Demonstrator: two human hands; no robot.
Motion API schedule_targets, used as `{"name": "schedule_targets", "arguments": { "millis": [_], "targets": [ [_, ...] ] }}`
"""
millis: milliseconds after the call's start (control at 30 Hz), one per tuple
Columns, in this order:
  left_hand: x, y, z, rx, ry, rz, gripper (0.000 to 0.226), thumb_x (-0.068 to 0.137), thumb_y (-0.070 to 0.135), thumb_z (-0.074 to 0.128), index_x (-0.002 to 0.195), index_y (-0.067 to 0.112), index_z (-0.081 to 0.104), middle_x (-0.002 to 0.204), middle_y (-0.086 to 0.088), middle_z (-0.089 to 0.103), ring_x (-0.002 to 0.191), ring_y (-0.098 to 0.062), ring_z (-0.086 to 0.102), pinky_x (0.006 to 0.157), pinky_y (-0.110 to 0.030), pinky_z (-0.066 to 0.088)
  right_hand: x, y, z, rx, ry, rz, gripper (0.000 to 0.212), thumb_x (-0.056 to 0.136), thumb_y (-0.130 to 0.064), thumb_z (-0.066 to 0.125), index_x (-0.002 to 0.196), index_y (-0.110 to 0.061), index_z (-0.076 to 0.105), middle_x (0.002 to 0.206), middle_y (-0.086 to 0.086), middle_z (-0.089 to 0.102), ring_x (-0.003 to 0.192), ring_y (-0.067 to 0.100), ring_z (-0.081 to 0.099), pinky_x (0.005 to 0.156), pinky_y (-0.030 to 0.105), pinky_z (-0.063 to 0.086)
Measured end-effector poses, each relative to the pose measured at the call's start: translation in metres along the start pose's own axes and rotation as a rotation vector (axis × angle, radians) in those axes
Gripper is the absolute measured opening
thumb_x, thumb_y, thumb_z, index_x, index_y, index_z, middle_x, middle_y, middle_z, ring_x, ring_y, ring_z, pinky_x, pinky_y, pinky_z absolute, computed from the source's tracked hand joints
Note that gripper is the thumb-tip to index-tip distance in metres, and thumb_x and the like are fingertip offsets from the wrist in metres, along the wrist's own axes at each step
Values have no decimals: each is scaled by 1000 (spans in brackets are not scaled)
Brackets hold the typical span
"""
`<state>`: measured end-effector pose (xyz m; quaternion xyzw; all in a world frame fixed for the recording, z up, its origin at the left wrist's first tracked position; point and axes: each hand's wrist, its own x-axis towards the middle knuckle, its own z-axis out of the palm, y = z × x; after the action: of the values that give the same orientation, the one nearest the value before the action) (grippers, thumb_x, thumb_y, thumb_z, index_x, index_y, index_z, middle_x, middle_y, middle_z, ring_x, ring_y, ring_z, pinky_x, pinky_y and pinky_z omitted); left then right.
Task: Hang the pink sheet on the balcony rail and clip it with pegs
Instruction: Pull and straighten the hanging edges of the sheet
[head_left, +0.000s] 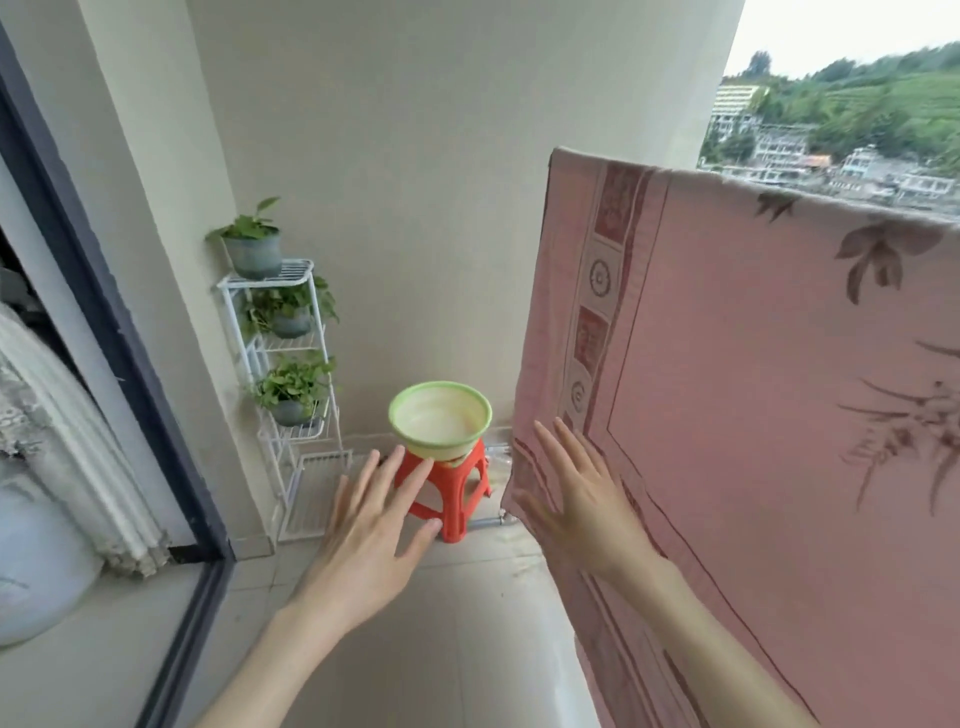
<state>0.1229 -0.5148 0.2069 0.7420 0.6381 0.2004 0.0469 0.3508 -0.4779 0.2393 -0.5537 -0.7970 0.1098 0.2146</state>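
Note:
The pink sheet (753, 374) with a dark floral print and a patterned border hangs over the balcony rail on the right, which it hides, and drapes down toward the floor. My right hand (582, 499) is in front of the sheet's lower left edge with fingers straight and spread; I cannot tell if it touches the cloth. My left hand (374, 530) hovers with fingers spread in mid-air, holding nothing, in front of the red stool (457, 493). A green-rimmed basin (440, 421) sits on that stool. No pegs are visible.
A white wire plant stand (280, 374) with three potted plants stands in the far left corner against the beige wall. A dark sliding door frame (104, 332) runs along the left. The tiled floor (441, 649) stretches between door and sheet.

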Motion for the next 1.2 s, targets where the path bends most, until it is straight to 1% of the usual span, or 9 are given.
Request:
{"name": "schedule_targets", "arguments": {
  "millis": [100,333,567,633,767,933,1000,1067,1200],
  "targets": [
    [78,-32,12,-63,6,16,91,64,82,-4,145,39,1,156,6,-10,138,-7,-22,112,-31,-9,80,12,4,-31,-5,35,73,92,-50,44,149,-29,4,159,-4,1,146,15,-3,116,30,5],
    [283,-79,-4,-74,53,111,85,68,68,3,146,35,8,157,3,-1,143,-15,-9,117,-39,0,262,23,-17,-196,118,52,71,93,-50,41,150,-27,7,159,2,6,146,22,2,116,41,3],
    [453,-77,38,-177,-36,301,86,68,82,3,144,41,6,156,11,-4,138,-1,-17,111,-26,-12,415,65,-46,-321,201,92,64,95,-45,41,149,-25,13,159,3,8,146,23,0,117,40,5],
    [498,-81,47,-196,-43,326,84,69,80,5,144,41,8,156,11,-3,140,-5,-15,111,-25,-10,461,77,-54,-357,247,81,61,96,-43,41,148,-24,17,158,4,10,146,23,2,117,40,3],
    [599,-86,44,-273,8,345,52,95,46,33,143,32,21,155,5,12,143,-11,2,115,-27,5,545,98,-75,-436,350,73,56,97,-39,41,146,-19,24,157,7,16,146,23,4,117,39,-2],
    [712,-73,36,-439,113,439,40,95,29,44,135,22,41,143,4,38,134,-9,29,106,-16,16,628,115,-106,-583,513,101,41,95,-30,47,133,-13,46,146,7,36,140,25,21,115,42,10],
    [748,-62,35,-490,136,479,37,95,26,45,132,20,45,139,3,43,130,-10,34,102,-13,18,651,120,-115,-634,486,163,35,96,-26,45,129,-17,48,139,3,43,134,23,30,110,40,22],
    [780,-50,32,-558,152,535,37,95,25,45,131,19,46,137,3,45,129,-11,36,102,-13,20,668,122,-123,-666,488,255,28,96,-23,42,121,-16,53,127,4,53,121,26,45,93,37,35],
    [844,-18,14,-796,143,648,39,95,25,47,133,18,46,136,0,47,126,-12,42,105,-26,32,692,134,-129,-698,516,501,19,96,-19,41,85,-11,54,84,6,60,86,30,60,64,32,34]
  ]
}}
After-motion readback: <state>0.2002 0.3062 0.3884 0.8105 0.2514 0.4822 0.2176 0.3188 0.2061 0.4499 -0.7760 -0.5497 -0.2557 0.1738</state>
